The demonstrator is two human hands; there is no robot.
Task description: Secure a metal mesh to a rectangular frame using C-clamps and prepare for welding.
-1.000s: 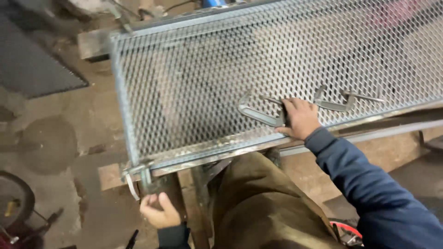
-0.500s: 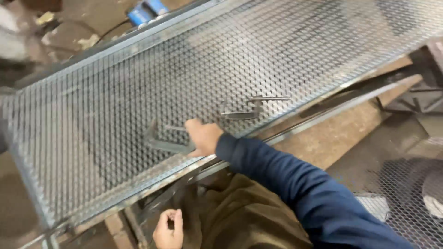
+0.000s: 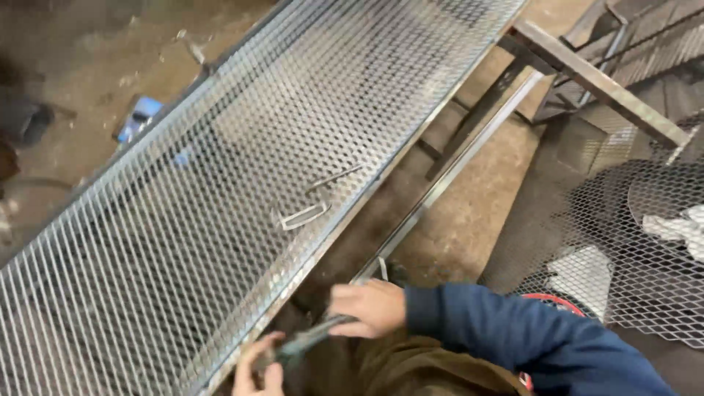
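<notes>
A long expanded-metal mesh panel (image 3: 183, 220) in a steel frame runs diagonally across the view. My right hand (image 3: 367, 308), in a dark blue sleeve, is off the panel at its near edge and grips a dark bent metal bar (image 3: 312, 339). My left hand (image 3: 257, 364) sits at the bottom edge with its fingers curled on the bar's lower end, beside the frame rail. Two more bent metal pieces lie on the mesh, a flat clip shape (image 3: 304, 215) and a thin rod (image 3: 334, 178).
A steel angle stand (image 3: 587, 73) and square tube (image 3: 455, 169) stand right of the panel. Loose mesh sheets (image 3: 645, 242) with a white rag (image 3: 682, 227) lie at the right. A blue object (image 3: 139, 117) lies on the dirty floor beyond.
My right hand has come off the mesh to the near edge with one bent piece in it. My left hand has risen to meet that piece. The view has swung right.
</notes>
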